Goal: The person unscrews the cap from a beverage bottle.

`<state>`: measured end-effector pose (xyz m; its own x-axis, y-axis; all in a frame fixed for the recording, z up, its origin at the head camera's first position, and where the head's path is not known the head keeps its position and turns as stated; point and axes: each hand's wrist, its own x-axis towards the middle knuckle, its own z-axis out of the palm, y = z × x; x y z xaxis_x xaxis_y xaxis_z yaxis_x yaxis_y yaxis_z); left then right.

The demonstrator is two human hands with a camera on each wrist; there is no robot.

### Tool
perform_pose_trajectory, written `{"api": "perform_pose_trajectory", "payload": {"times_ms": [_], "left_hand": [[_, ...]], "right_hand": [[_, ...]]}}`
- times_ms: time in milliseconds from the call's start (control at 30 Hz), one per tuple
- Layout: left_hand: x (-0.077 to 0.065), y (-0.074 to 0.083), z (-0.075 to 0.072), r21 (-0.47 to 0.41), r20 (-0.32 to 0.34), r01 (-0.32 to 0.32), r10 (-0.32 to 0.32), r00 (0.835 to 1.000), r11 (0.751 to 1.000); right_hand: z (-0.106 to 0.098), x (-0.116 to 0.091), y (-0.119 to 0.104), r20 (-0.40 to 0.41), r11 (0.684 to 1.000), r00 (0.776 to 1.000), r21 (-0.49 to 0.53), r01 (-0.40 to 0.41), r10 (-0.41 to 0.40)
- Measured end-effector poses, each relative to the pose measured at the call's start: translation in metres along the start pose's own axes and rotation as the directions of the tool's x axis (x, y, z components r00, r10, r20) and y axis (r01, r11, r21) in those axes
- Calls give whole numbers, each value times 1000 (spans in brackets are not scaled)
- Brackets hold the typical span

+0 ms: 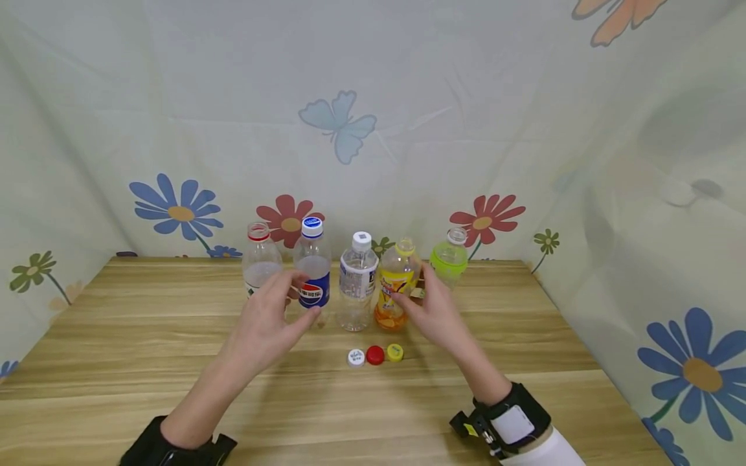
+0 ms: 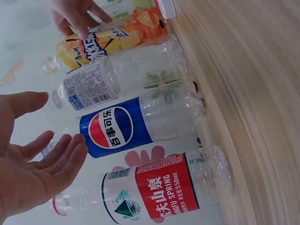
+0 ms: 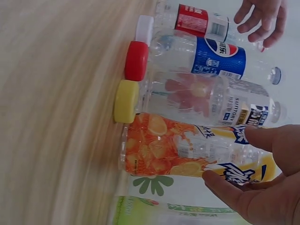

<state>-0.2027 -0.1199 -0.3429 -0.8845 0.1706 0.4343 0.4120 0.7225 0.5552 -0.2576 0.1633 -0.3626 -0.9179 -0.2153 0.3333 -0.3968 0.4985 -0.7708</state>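
Observation:
My right hand (image 1: 434, 310) holds an uncapped bottle with a yellow and orange iced-tea label (image 1: 396, 285), its thumb on the front and fingers at the right side. The bottle stands upright on the table. My left hand (image 1: 265, 323) is in front of the capped Pepsi bottle (image 1: 315, 288), fingers loosely bent and thumb apart, with nothing between them. In the left wrist view, an uncapped water bottle with a red label (image 2: 164, 187) stands beside the Pepsi bottle. A clear bottle with a white cap (image 1: 357, 285) stands between the Pepsi and iced-tea bottles.
An uncapped bottle with a green label (image 1: 450, 259) stands at the right end of the row. In front of the bottles lie a white cap (image 1: 356, 357), a red cap (image 1: 375, 355) and a yellow cap (image 1: 395, 352). A patterned cloth (image 1: 408, 162) hangs behind the wooden table (image 1: 175, 310).

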Motion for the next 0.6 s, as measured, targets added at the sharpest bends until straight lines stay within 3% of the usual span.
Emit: {"api": "perform_pose_trajectory", "payload": {"times_ms": [333,600], "left_hand": [[0,1,1,18,15,-14,13,1000,1000],[0,4,2,19,-3,-20,20,1000,1000]], "right_hand": [[7,5,11,-52,1000,999,-23,-15,14],[1,2,3,-43,994,997,-93,-65,62]]}}
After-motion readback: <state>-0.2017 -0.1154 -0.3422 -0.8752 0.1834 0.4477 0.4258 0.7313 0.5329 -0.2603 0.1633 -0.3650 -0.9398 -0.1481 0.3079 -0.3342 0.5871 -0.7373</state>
